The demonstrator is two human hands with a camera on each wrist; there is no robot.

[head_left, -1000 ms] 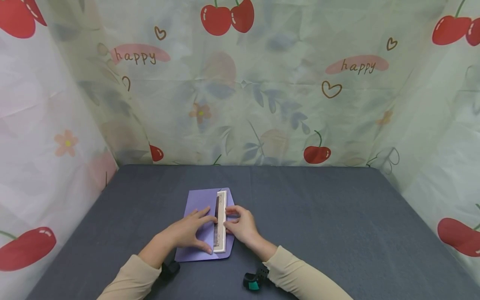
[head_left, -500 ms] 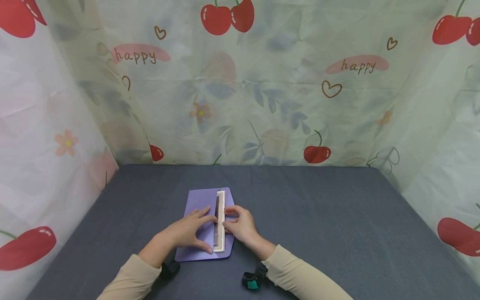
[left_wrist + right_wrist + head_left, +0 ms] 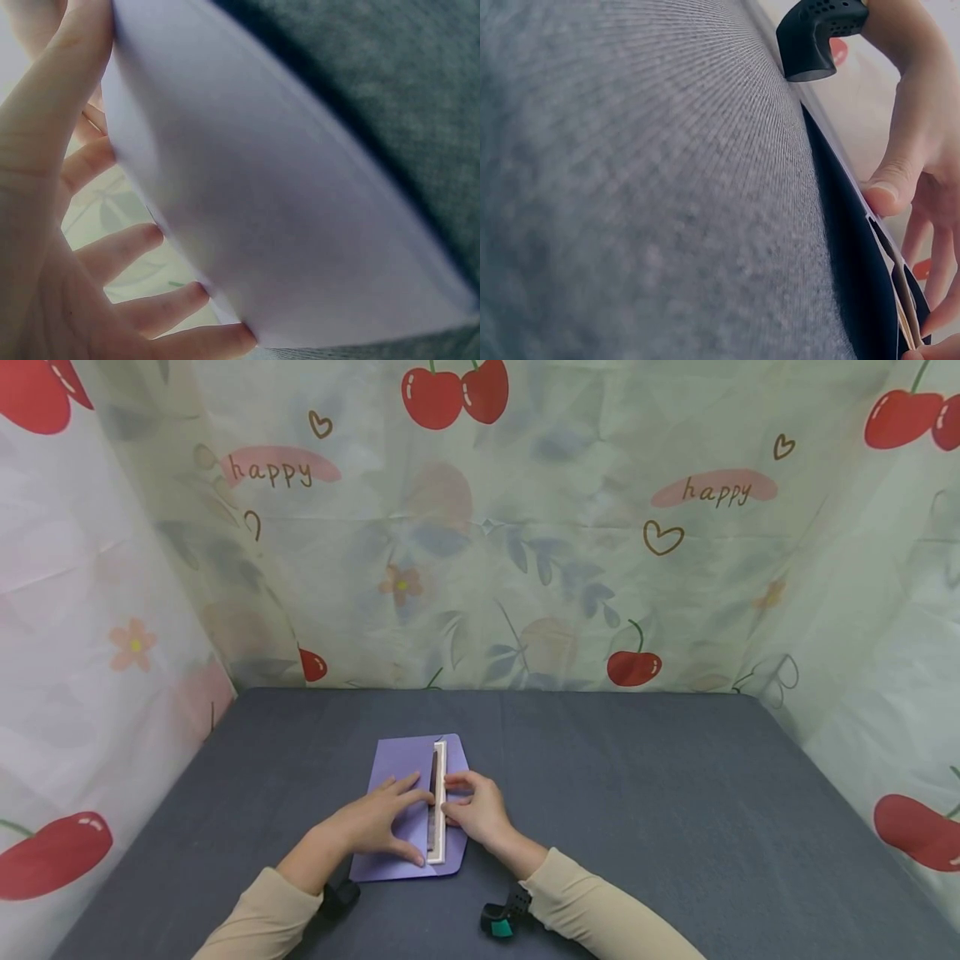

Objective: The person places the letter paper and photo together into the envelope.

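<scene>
A purple envelope lies on the dark table. A card with a white border sticks out along its right-hand opening; the rest of the card is hidden inside. My left hand rests on the envelope with fingers spread and thumb near the opening's lower end. In the left wrist view, its fingertips meet the edge of the pale purple paper. My right hand holds the card's outer edge with bent thumb and fingers, over the envelope's flap. Thin layered edges show in the right wrist view.
Dark grey cloth covers the table. A cherry-patterned curtain hangs behind and at both sides. Black wrist devices sit under the left wrist and the right wrist.
The card has slid a little left, so a narrower strip of it shows outside the envelope. My right hand has moved left with it; the left hand has stayed in place.
</scene>
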